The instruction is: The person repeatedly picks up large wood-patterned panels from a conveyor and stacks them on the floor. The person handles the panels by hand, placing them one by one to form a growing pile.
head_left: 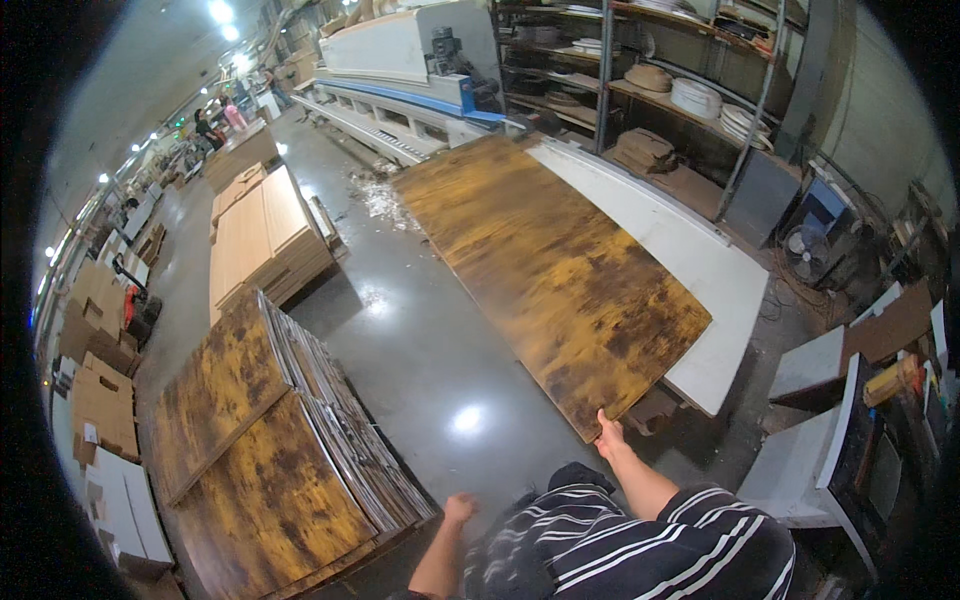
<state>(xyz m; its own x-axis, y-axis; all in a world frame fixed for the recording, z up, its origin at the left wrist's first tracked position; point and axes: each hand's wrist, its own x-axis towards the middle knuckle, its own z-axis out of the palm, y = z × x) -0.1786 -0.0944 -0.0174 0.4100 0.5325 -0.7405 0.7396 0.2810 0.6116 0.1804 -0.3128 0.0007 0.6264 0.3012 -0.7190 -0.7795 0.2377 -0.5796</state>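
Note:
My right hand [607, 438] grips the near corner of a long board [560, 270] with a mottled brown-and-yellow wood pattern. The thumb lies on the top face, and the other fingers are mostly hidden. This board rests over a white panel [735, 320], which shows along its right side. Lower down, my left hand [461, 508] hangs over the floor, apart from the board. It is small and blurred, so its fingers cannot be made out. To its left is a tall stack of the same wood-patterned boards [270, 490], their edges facing me.
Behind the board runs a long white machine [390, 110] with a blue strip. Metal shelving [606, 80] stands at the back right, with a fan [805, 250] nearby. Light wood panels [262, 235] are stacked left of the aisle. Loose panels [810, 460] lean at the right.

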